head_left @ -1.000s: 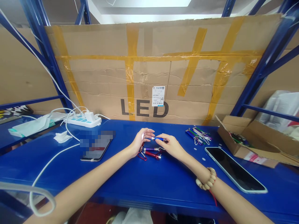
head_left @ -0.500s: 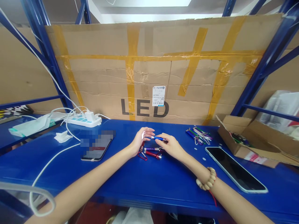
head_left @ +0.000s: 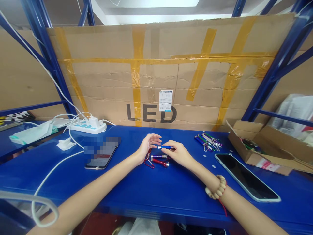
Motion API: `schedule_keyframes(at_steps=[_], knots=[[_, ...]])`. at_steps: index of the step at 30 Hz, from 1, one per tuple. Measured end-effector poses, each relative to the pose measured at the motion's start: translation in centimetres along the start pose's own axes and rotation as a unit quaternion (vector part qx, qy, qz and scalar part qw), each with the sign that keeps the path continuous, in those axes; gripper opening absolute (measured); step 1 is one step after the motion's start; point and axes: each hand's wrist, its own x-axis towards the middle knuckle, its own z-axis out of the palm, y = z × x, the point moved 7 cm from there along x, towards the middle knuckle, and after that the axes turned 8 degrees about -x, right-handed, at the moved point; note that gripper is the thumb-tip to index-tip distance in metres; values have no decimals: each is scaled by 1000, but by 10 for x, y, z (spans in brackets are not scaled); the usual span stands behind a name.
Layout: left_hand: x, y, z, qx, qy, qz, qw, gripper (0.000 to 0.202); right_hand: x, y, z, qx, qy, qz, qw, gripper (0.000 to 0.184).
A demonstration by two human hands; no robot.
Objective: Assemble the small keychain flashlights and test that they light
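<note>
Between thumb and fingers, my right hand (head_left: 180, 154) grips a small blue flashlight (head_left: 165, 147), its front end pointing left. My left hand (head_left: 146, 149) is open and cupped in front of that end, fingers stretched out and apart from it. Below the hands, a purple flashlight (head_left: 158, 157) and a red flashlight (head_left: 160, 162) lie on the blue tabletop (head_left: 156, 189). Another red one (head_left: 149, 152), with a red carabiner clip (head_left: 149, 165), lies beside my left hand and is partly hidden by it.
Several coloured flashlights with clips (head_left: 208, 142) lie in a bunch at right. Near them are a phone (head_left: 246, 178) and an open cardboard box (head_left: 266, 160). At left are another phone (head_left: 104, 156), a power strip (head_left: 85, 126) and white cables. Tall cardboard (head_left: 110, 81) stands behind.
A bright white spot on my left palm has gone. The blue flashlight's front end has dipped slightly in my right hand. Both arms stay almost where they were.
</note>
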Motion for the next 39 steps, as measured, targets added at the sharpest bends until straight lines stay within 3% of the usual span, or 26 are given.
schedule_keyframes(at_steps=[23,30,34,37,39], knots=[[1,-2,-2,15,16,-2,1000,33,0,-3,-1,15,1,-24,1000,31],[9,3,-12,107,35,52,992,28,0,-1,-1,12,5,-12,1000,32],[13,5,-26,240,66,70,966,22,0,2,-5,-56,-4,29,998,30],[14,8,-38,368,100,92,920,16,-1,20,-13,-158,-4,101,982,26],[15,5,-45,399,106,73,908,18,-1,35,-22,-216,1,125,968,18]])
